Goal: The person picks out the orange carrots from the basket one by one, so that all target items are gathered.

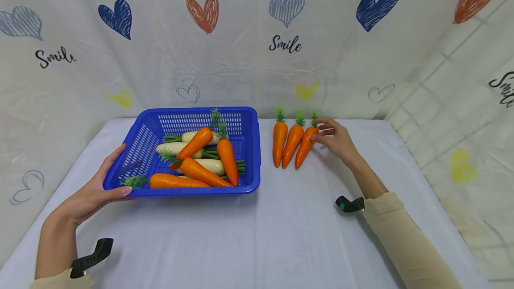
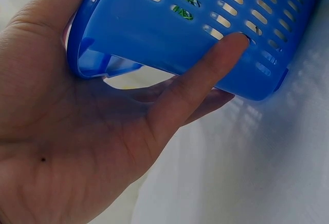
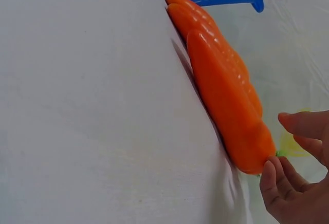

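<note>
A blue plastic basket (image 1: 257, 155) holds several orange carrots (image 1: 227, 159) and several white radishes (image 1: 170, 148) with green stems. My left hand (image 1: 94, 195) grips its left end, thumb on the front rim; the left wrist view shows fingers against the slotted wall (image 2: 154, 34) and under the rim. Right of the basket, three carrots lie side by side, green tops toward the back. My right hand (image 1: 337, 142) is at the top of the rightmost carrot (image 1: 306, 148). In the right wrist view, fingertips (image 3: 268, 175) meet this carrot's thick end, with the fingers spread apart.
White cloth (image 1: 257, 244) covers the table. Behind it hangs a pale curtain (image 1: 241, 70) printed with hearts and "Smile". Each wrist wears a black camera mount (image 1: 92, 258), and both sleeves (image 1: 405, 235) are beige.
</note>
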Tool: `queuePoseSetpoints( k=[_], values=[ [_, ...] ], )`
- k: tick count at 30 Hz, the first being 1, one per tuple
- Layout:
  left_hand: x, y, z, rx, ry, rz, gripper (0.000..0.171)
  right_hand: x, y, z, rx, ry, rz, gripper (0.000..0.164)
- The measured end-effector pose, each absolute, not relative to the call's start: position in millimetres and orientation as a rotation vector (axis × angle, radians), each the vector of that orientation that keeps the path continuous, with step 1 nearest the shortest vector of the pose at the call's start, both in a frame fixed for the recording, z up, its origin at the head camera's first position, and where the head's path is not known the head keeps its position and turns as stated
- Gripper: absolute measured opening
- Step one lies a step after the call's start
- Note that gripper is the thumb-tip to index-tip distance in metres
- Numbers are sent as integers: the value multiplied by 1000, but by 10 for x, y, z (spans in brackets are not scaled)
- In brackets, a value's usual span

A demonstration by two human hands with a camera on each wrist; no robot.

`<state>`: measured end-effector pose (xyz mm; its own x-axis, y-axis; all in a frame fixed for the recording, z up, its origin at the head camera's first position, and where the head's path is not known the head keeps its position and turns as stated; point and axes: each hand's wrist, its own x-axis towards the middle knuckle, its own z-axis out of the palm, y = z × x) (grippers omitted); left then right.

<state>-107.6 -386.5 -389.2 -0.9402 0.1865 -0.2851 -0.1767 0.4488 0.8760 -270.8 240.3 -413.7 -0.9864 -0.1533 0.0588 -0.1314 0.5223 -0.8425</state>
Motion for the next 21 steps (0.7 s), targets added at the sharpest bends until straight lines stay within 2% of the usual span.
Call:
queuePoseSetpoints(
  k=[9, 21],
  values=[
    [-1089, -3855, -3897, 18, 2359, 1486, 103, -2667, 2277, -4079, -348, 2728, -1622, 48],
    [-1073, -3879, -3885, 17, 2366, 1482, 103, -2652, 1963, -3861, -444, 2641, -1666, 45]
  ],
)
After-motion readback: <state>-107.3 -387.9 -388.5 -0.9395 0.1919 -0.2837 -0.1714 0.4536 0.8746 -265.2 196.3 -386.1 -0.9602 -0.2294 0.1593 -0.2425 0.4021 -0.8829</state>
